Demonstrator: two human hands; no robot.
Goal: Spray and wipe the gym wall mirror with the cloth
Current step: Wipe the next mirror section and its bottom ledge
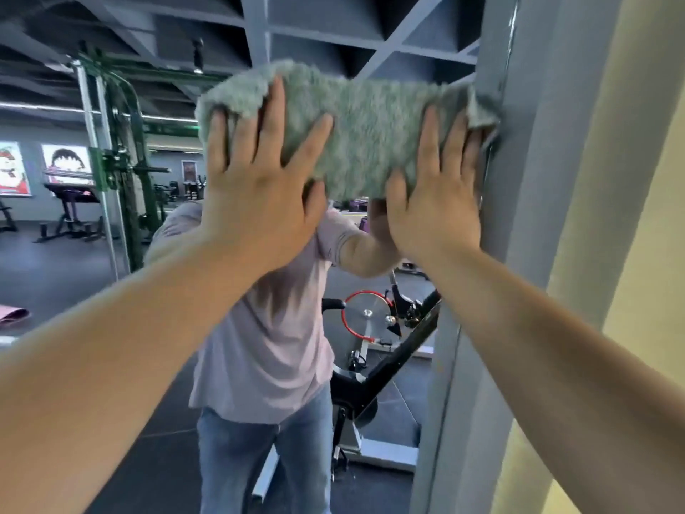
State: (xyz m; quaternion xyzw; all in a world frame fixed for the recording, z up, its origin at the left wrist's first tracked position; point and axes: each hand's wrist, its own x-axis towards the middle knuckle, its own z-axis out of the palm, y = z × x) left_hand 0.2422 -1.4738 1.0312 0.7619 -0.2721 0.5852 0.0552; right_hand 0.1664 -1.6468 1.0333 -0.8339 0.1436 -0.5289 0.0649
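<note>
A fluffy grey-green cloth [356, 128] lies flat against the wall mirror [74, 254], high up near the mirror's right edge. My left hand [259, 179] presses on the cloth's left part with straight, spread fingers. My right hand [441, 191] presses on the cloth's right part the same way, close to the grey frame. The cloth's right corner touches that frame. No spray bottle is in view.
A grey mirror frame [519, 179] and a pale yellow wall [645, 254] stand at the right. The mirror reflects a person in a light shirt and jeans, an exercise bike [374, 328], a green cable machine [122, 172], benches and posters.
</note>
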